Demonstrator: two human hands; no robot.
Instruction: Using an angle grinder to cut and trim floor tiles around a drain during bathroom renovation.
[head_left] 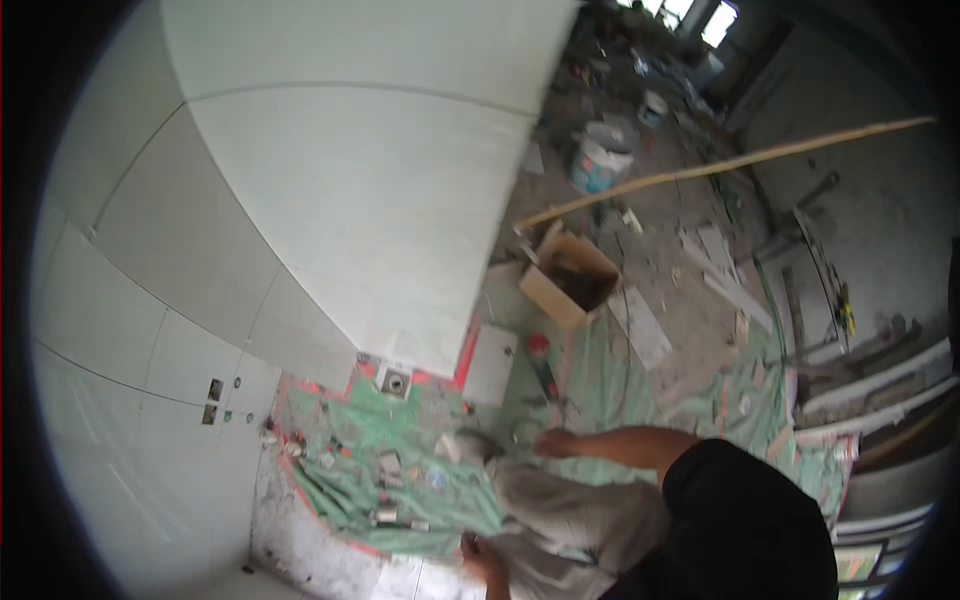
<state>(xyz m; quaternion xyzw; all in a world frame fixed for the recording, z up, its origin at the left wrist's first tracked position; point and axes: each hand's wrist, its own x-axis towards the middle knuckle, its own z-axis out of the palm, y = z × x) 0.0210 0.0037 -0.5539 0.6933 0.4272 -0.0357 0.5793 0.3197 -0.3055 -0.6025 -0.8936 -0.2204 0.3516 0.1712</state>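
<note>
My left hand (pixel 484 558) is low in the view beside my trousered leg (pixel 560 510). Its fingers look curled, with a small dark spot at their tips that I cannot make out. Past my knee reaches my right hand (pixel 556 443), held over the green floor sheet (pixel 600 400); blur hides its fingers. A red and black tool (pixel 543 368), seemingly a power tool, lies on the sheet just beyond that hand. My shoe (pixel 473 447) rests on the sheet to the left of it.
Pale wall panels (pixel 370 190) rise at left. A floor drain (pixel 396 382) sits at their foot. Small loose pieces (pixel 390 465) litter the sheet. Farther off stand an open cardboard box (pixel 570 280) and a bucket (pixel 602 160); a long wooden strip (pixel 720 168) crosses the view at right.
</note>
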